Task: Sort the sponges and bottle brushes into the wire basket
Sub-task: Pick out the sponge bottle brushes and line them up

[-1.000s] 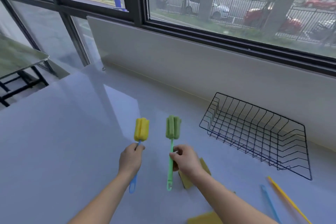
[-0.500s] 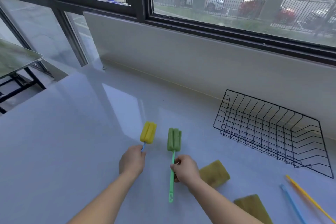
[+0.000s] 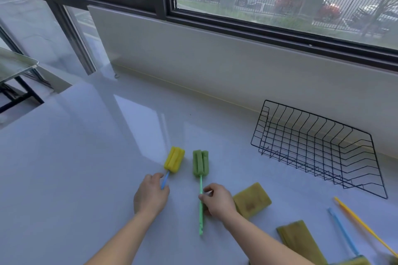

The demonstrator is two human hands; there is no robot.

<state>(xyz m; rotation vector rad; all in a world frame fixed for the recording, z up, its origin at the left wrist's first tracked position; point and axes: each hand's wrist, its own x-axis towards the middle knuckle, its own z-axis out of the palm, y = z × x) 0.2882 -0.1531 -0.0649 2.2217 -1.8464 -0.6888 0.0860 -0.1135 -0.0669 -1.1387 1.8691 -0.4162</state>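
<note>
Left hand (image 3: 150,197) grips the blue handle of the yellow foam-headed bottle brush (image 3: 174,159), fingers curled round it. Right hand (image 3: 218,200) pinches the all-green foam bottle brush (image 3: 200,163) mid-shaft. Both brushes sit low at the white tabletop (image 3: 86,178); contact unclear. Long axes run away from the person, heads at the far end. The empty black wire basket (image 3: 318,148) lies further right and beyond, nearer the right hand, so green likely goes first.
</note>
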